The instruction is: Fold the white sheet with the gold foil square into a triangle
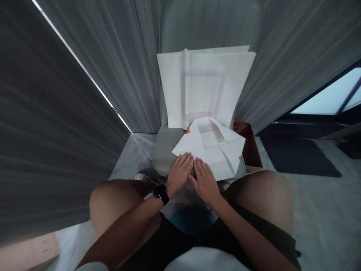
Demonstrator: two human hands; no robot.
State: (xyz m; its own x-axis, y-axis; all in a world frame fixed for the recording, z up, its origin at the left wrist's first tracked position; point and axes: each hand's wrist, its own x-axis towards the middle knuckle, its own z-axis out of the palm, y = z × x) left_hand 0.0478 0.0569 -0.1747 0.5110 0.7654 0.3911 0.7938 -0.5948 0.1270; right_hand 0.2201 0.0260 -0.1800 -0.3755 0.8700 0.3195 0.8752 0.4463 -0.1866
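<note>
Folded white paper (pixel 214 148) lies on the seat of a grey chair (pixel 163 154) at the middle of the frame, its near edge under both of the person's hands. Nearest the camera, at the bottom of the frame, are the person's bare knees and dark shorts; the forearms run up and inward from there, the left one wearing a black wristwatch (pixel 161 193).

The left hand (pixel 179 173) lies flat, palm down, fingers straight and close together, on the paper's near left corner. The right hand (pixel 204 180) lies the same way just beside it, the two hands touching or nearly so along their inner edges. Neither hand pinches anything; both press down.

From the hands the paper spreads up and to the right, its long axis slanting from lower left to upper right, with flaps folded in toward a small square at its centre and orange marks showing at two corners. Most of the sheet lies on the right hand's side, so that hand is nearer its bulk.

Room is tight: the seat's front edge sits right under the hands, a brown cardboard box (pixel 249 145) stands just right of the chair, and grey curtains close in on the left. Farther up, large white sheets (pixel 205 82) lean against the chair back.
</note>
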